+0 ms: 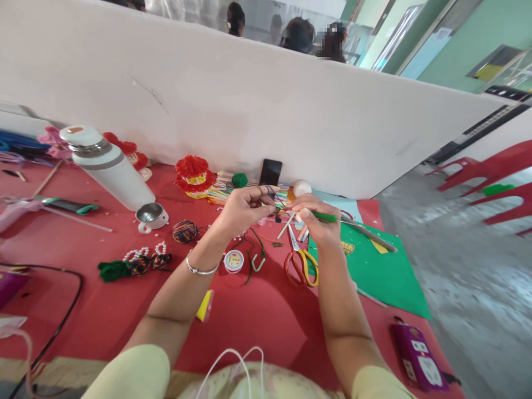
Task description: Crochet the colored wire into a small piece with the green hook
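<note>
My left hand (248, 206) is raised over the middle of the red table, with dark yarn (269, 190) looped about its fingers and pinched at the tips. Close to its right, my right hand (319, 220) grips a thin crochet hook with a green handle (325, 217). The fingertips of both hands nearly meet; the fine work between them is too small to make out. Below them lie scissors (301, 267) with red and yellow handles, and a small round white-lidded tub (233, 260). A multicoloured yarn ball (185, 231) rests left of my left forearm.
At the left stand a white flask (110, 169) and its metal-lined cup (152, 216). Beaded yarn pieces (135, 263) lie nearer. Behind my hands are a phone (270, 172), a green yarn ball (239, 180) and a red yarn piece (192, 172). Green sheet (386, 277) and purple box (418, 354) are right.
</note>
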### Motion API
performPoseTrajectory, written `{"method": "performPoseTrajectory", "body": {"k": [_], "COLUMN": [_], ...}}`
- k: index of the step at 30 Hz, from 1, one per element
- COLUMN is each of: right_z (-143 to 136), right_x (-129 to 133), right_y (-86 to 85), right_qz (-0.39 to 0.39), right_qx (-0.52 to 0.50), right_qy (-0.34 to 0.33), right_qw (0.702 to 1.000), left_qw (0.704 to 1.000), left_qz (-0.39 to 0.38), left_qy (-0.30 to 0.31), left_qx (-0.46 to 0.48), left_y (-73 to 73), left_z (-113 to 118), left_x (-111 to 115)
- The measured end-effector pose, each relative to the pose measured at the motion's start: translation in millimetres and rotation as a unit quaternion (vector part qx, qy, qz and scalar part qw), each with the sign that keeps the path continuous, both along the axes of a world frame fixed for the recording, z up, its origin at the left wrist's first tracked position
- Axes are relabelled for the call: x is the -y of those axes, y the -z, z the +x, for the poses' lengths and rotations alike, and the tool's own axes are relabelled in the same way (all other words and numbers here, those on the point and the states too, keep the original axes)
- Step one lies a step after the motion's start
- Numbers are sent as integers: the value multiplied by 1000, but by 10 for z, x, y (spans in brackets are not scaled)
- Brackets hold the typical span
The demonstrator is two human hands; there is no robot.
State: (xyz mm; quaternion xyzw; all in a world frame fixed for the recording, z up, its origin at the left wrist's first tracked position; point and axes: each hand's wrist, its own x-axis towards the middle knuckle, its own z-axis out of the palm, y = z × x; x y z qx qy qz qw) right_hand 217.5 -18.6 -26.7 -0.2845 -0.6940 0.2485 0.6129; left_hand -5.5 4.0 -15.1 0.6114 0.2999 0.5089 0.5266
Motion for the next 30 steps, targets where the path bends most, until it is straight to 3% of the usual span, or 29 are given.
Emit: {"method": "performPoseTrajectory", "body": {"k": [22,30], "right_z": [-14,-80], "right_x": [40,78], "right_y": [-82,-140], "right_qz": [16,76], "right_qx": [70,121], "right_qy": [16,49], "right_qw": [997,989], "left_qw": [997,987], "left_qz": [48,88], "left_qy": [-30,-92], "left_qx": [-50,-95], "left_y": [45,47], "left_z": [12,24], "left_x": [-20,-26]}}
